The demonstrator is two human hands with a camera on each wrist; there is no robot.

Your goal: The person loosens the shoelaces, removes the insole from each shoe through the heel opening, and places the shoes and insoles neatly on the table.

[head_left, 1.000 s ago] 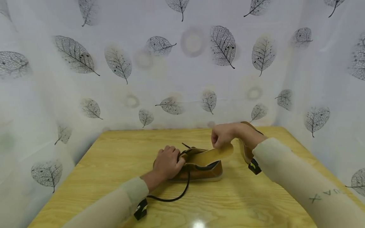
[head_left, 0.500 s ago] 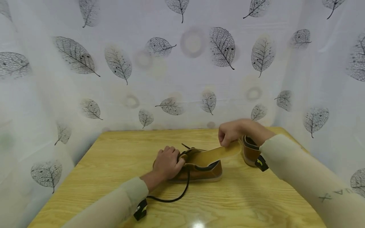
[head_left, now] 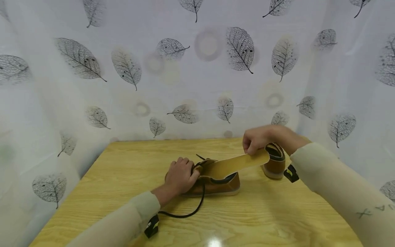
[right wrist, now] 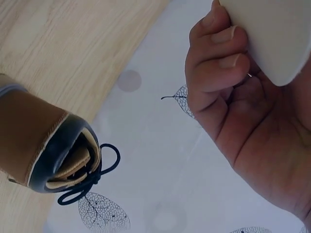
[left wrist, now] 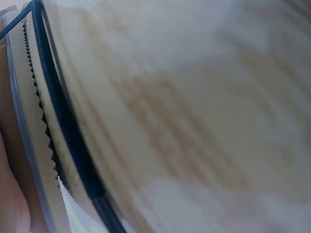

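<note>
A brown shoe point(head_left: 220, 188) stands on the table, toe to the left and heel to the right. My left hand point(head_left: 182, 175) grips it over the front, thumb by the opening. My right hand point(head_left: 259, 138) pinches the heel end of a tan insole point(head_left: 231, 165), which slopes up out of the shoe; its front part is hidden inside. In the right wrist view the pale underside of the insole point(right wrist: 272, 36) lies against the curled fingers point(right wrist: 218, 68). The left wrist view has the ridged sole edge point(left wrist: 39, 160) and a dark lace point(left wrist: 63, 111) close up.
A second brown shoe point(head_left: 274, 168), its dark lace tied in a bow point(right wrist: 92, 179), stands to the right behind the insole. A loose lace point(head_left: 197, 207) loops over the wooden table point(head_left: 123, 164). A leaf-patterned white curtain point(head_left: 197, 75) hangs behind.
My right hand has moved right and up, drawing the insole further out of the shoe. More of the second shoe shows now. The left hand stays in place.
</note>
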